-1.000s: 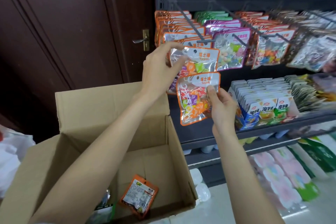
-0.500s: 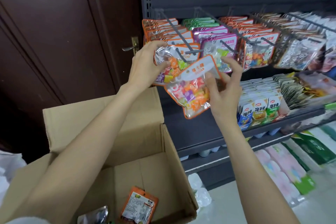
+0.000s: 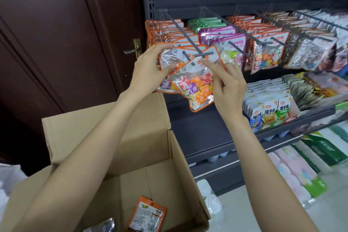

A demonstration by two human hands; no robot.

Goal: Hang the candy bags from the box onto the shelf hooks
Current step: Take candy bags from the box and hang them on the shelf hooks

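left hand (image 3: 148, 73) pinches the hung bag (image 3: 169, 60); right hand (image 3: 228, 88) grips the tilted candy bag (image 3: 195, 88), whose hole could miss the leftmost hook (image 3: 190, 43).

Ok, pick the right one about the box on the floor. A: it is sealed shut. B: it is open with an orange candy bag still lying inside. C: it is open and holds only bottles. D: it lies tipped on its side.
B: the box has its flaps up, and an orange bag lies on its bottom.
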